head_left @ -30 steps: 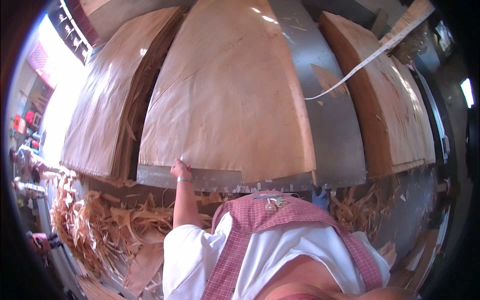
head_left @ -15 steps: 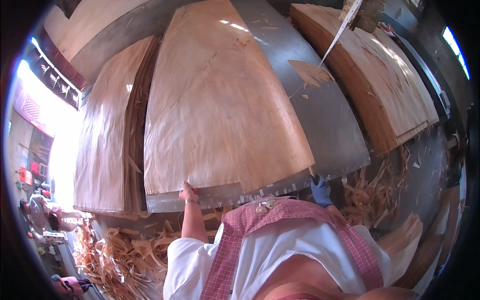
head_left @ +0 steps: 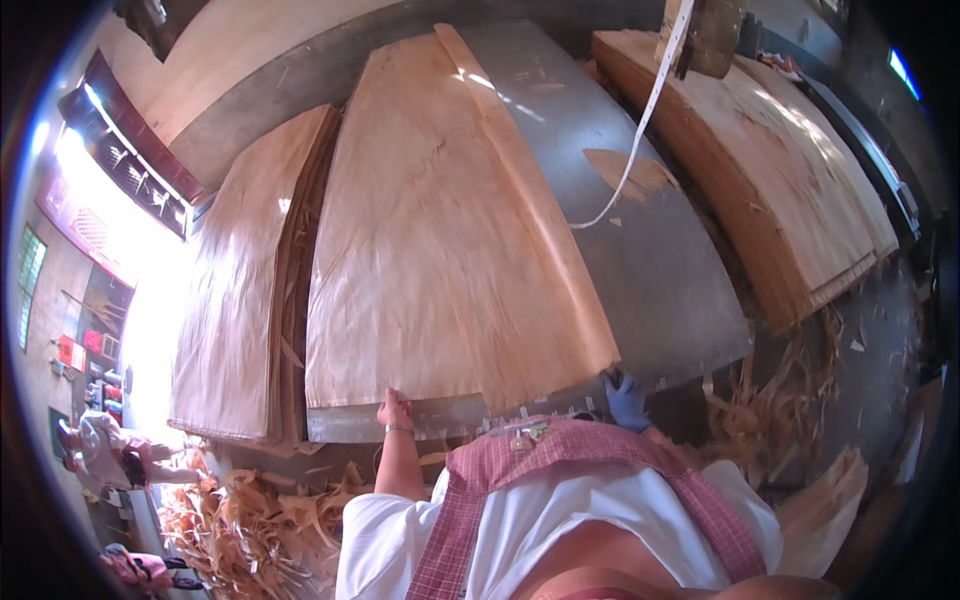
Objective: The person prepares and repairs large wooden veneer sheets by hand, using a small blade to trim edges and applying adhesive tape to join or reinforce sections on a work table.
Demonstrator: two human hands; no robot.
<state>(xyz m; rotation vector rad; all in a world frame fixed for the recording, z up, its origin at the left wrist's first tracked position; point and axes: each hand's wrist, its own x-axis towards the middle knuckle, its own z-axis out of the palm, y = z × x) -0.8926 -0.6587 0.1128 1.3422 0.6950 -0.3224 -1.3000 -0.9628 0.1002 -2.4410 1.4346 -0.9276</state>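
Fingers of my left hand [head_left: 394, 410] rest on the near edge of the veneer sheet [head_left: 440, 260], curled on it; whether they pinch it I cannot tell. My right hand [head_left: 627, 398], in a blue glove, grips the sheet's near right corner. Between the hands I see my white shirt and checked apron [head_left: 560, 480].

The sheet lies flat on the grey bench [head_left: 650, 270], covering its left half and reaching to the far edge. A small veneer scrap [head_left: 625, 172] lies on the bare metal to the right, and a white cord [head_left: 640, 130] hangs across it.

Left of the bench stands a veneer stack [head_left: 240, 290]; right of it, a taller stack [head_left: 780, 170]. Curled strips of waste [head_left: 250, 520] litter the floor near my left side, where another person [head_left: 100, 450] is at work.
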